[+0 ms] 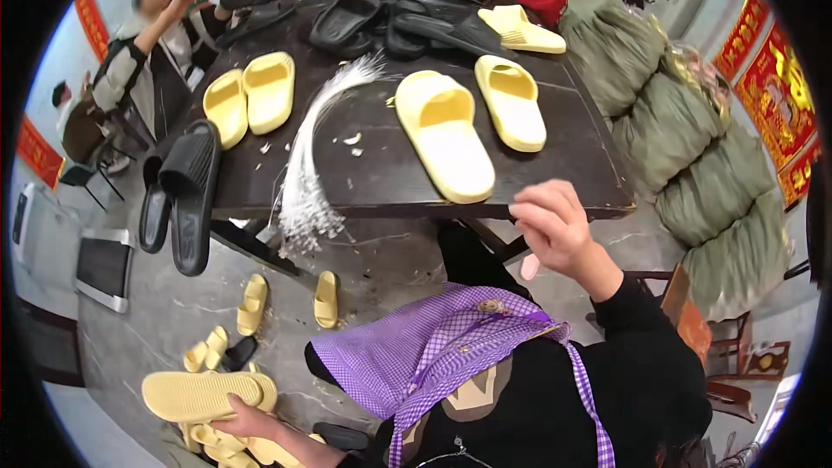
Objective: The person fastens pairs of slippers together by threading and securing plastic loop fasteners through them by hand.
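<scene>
Down at the floor pile, the left hand (pixel 245 423) fingers grip a pale yellow slide sandal (pixel 204 395), while the right hand (pixel 555 227) hovers empty, fingers loosely curled, beside the dark counter (pixel 381 165).

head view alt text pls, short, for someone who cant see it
The person's left hand grips a yellow slipper from a floor pile, while the right hand hovers empty at the edge of a dark table strewn with yellow and black slippers and a bundle of clear plastic ties.
</scene>
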`<state>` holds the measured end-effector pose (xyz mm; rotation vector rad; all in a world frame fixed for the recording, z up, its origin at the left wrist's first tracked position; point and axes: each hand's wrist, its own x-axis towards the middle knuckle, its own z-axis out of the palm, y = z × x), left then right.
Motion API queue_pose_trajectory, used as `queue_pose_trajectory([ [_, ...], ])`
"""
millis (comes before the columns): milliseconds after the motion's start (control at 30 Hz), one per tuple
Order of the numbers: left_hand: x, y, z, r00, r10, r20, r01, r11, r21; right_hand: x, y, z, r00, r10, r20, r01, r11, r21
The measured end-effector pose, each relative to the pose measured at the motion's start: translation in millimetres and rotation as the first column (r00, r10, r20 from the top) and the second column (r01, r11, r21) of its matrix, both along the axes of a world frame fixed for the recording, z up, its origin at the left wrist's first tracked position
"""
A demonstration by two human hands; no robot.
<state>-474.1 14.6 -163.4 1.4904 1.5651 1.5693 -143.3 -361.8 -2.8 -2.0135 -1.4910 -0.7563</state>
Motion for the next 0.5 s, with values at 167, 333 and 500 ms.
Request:
queue_pose_trajectory([
  [167,51.5,-33.7,90.2,0.939,-0.282,0.197,0.249,0.952,0.175,22.9,-13.9,17.3,0.998,-0.025,0.063,0.036,0.982,-0.185],
  [333,111.8,-68.2,146.3,0.625,-0.656,0.424,0.590,0.752,0.293,51.9,10.5,23.0,0.973,0.184,0.140,-0.128,0.933,-0.336],
  [500,186.5,-109.6,190.5,0.327,-0.805,0.494,0.785,0.523,0.332,85.0,26.4,10.7,0.938,0.302,0.172,-0.167,0.826,-0.538],
])
